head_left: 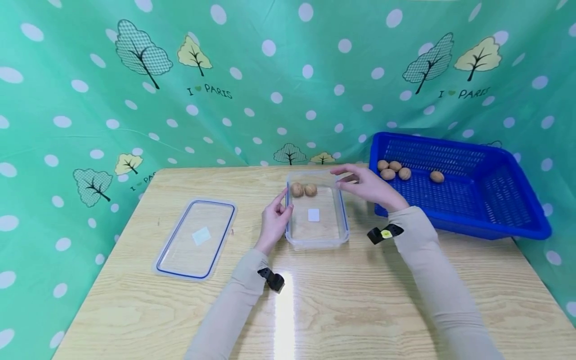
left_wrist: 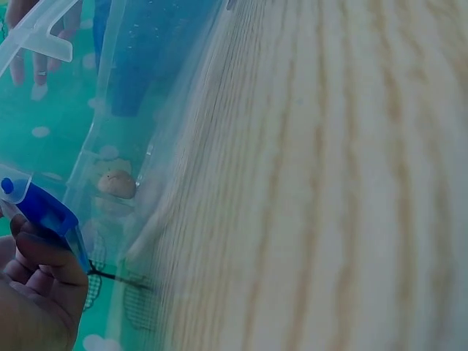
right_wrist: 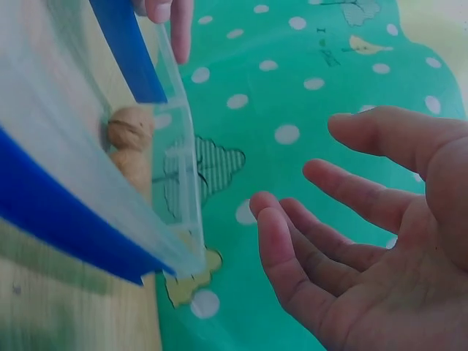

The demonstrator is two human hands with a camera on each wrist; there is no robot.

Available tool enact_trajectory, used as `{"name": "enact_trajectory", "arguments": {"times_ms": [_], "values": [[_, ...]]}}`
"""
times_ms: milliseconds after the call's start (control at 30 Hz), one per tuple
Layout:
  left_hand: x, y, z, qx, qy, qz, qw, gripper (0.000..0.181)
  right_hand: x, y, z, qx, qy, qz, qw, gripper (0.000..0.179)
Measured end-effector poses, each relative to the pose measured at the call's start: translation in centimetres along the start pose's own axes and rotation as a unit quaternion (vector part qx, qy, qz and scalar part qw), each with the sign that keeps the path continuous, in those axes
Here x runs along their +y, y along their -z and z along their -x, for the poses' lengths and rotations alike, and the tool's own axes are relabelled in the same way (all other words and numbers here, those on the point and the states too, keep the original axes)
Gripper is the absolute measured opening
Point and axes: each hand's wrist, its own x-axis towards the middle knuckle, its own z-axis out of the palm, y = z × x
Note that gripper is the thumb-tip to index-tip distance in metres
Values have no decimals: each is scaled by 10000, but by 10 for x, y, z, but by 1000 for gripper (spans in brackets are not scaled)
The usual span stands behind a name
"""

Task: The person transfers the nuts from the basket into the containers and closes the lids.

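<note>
The left hand and right hand are bare, below long, plain sleeves of pale greyish beige, lightly creased. Round each cuff goes a black strap bearing a small, blocky black camera (the right strap shows a yellow label).

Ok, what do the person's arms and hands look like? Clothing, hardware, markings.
Left hand and right hand: no gloves. Left sleeve and right sleeve: long, plain, pale greyish-beige. Small blocky black left wrist camera and right wrist camera; the right one bears a yellow label, text unreadable. No cables visible.
</note>
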Motion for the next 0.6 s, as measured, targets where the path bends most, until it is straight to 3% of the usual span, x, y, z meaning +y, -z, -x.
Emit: {"name": "enact_trajectory", "arguments": {"times_ms": [167, 367, 600], "values": [[4, 0, 0, -89, -10, -32, 10000, 50, 3, 17, 8, 158, -167, 89, 9997, 42], [35, 5, 8, -178, -14, -53, 9998, 49, 4, 36, 16, 381, -449, 480, 9971, 41], [-1, -1, -4, -75, -122, -159, 9998, 50, 0, 63, 27, 492, -686, 775, 9934, 40]]}}
